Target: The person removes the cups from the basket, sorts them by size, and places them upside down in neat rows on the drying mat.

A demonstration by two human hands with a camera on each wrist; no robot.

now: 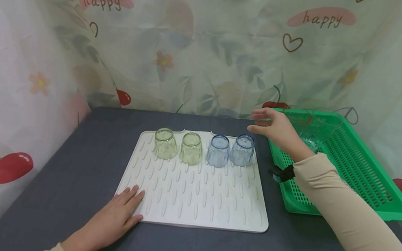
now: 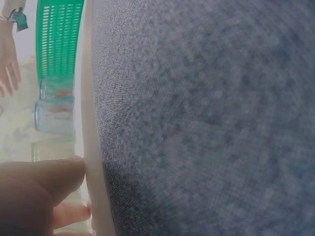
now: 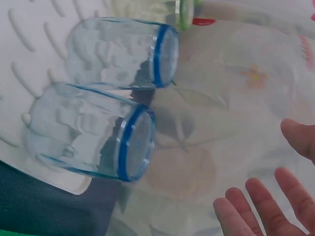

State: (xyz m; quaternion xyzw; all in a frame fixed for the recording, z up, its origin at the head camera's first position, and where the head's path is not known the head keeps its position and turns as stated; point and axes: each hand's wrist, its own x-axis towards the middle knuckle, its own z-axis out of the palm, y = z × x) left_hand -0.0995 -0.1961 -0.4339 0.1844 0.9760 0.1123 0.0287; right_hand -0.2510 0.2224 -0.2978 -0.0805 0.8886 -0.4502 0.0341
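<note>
On a white ridged drying mat [image 1: 193,194] stand upside-down glasses in a row: a green glass [image 1: 165,144], another green glass [image 1: 191,149], a blue glass [image 1: 218,151] and a second blue glass [image 1: 243,151]. My left hand [image 1: 114,216] rests spread on the mat's front left corner; the left wrist view shows its thumb [image 2: 69,174] at the mat's edge. Raised in the air between the right-hand blue glass and the green basket, my right hand [image 1: 278,129] holds nothing. In the right wrist view its fingers [image 3: 268,201] are apart from the blue glasses [image 3: 93,130].
A green perforated basket [image 1: 358,170] stands at the right, with clear glasses [image 1: 320,126] inside, partly hidden by the right arm. Dark grey cloth [image 1: 72,161] covers the table. A printed curtain [image 1: 201,48] hangs close behind and at both sides.
</note>
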